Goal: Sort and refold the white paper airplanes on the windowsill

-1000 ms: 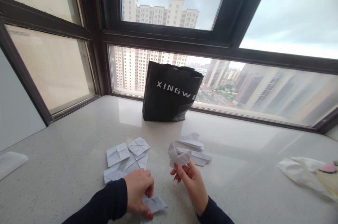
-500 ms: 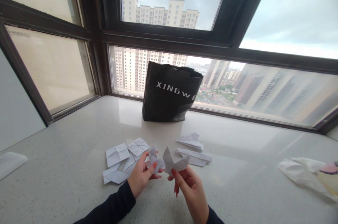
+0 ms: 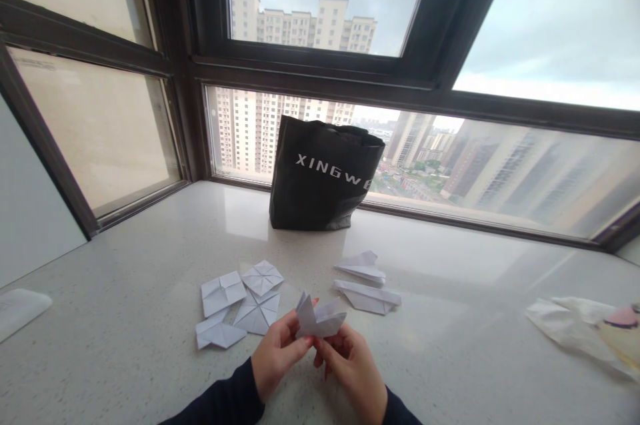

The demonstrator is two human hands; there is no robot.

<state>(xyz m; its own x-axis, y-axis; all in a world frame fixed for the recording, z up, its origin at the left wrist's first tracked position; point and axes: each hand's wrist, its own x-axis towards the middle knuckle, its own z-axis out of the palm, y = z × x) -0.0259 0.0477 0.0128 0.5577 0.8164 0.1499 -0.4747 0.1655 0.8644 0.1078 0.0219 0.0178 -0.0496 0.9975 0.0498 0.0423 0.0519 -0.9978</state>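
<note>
Folded white paper pieces (image 3: 323, 322) with pointed corners are held together just above the counter, low in the middle of the head view. My left hand (image 3: 281, 353) pinches them from the left, thumb at the lower edge. From the right, my right hand (image 3: 353, 365) grips the same lower edge with thumb and fingers. How the pieces overlap is partly hidden by the fingers. Left of my hands lie several flat folded paper shapes, among them a creased square (image 3: 257, 311). Two long folded papers (image 3: 367, 296) rest beyond my right hand.
A black bag (image 3: 325, 178) with white lettering stands at the back of the speckled white counter (image 3: 450, 318), against the window. A white object (image 3: 23, 311) lies at the left edge. At the right is a crumpled plastic wrapper (image 3: 575, 331).
My hands have come together. The separate folded papers they held now overlap as one bundle between both hands. The creased square on the left shows more fully.
</note>
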